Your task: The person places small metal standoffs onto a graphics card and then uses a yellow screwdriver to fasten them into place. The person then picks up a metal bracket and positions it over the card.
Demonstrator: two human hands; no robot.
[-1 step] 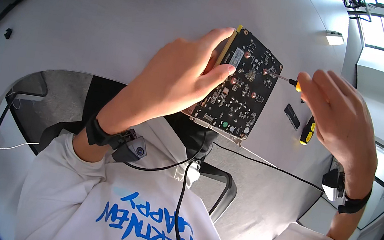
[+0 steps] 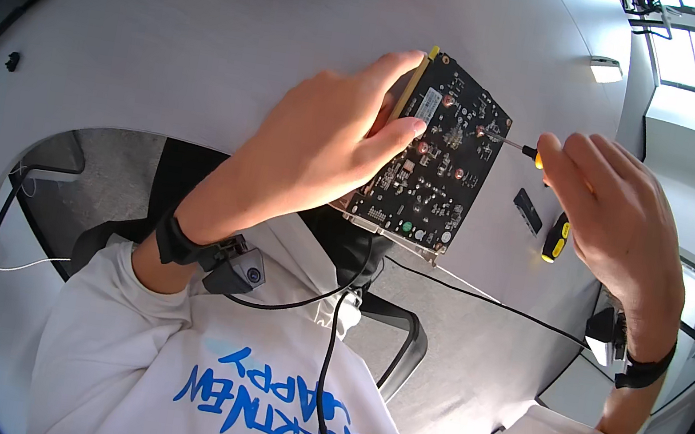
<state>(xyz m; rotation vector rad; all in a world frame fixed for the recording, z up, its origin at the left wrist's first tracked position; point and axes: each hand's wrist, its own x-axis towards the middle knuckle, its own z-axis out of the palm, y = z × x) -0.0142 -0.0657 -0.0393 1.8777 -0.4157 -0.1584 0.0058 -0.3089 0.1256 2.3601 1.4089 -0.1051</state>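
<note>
A black graphics card point(image 2: 434, 180) with a gold edge strip is tilted up at the table's front edge, its component side facing me. My left hand point(image 2: 330, 125) grips the edge with the gold strip, its thumb lying over the board's face. My right hand point(image 2: 613, 212) is closed round the handle of a screwdriver point(image 2: 516, 144), which is mostly hidden by the fingers; a bit of yellow shows. The thin shaft points left, and its tip meets a screw point(image 2: 480, 132) near the card's right side. Other screws sit around the middle of the board.
On the table point(image 2: 239, 39), beside my right hand, lie a yellow-and-black tool handle point(image 2: 556, 238) and a small dark flat box point(image 2: 528, 212). A small black part point(image 2: 13, 61) lies far left. Black cables point(image 2: 488, 301) run across my lap, above a chair arm point(image 2: 408, 352).
My right hand has shifted slightly, its fingers turned a little round the screwdriver handle. The left hand and the graphics card keep their place.
</note>
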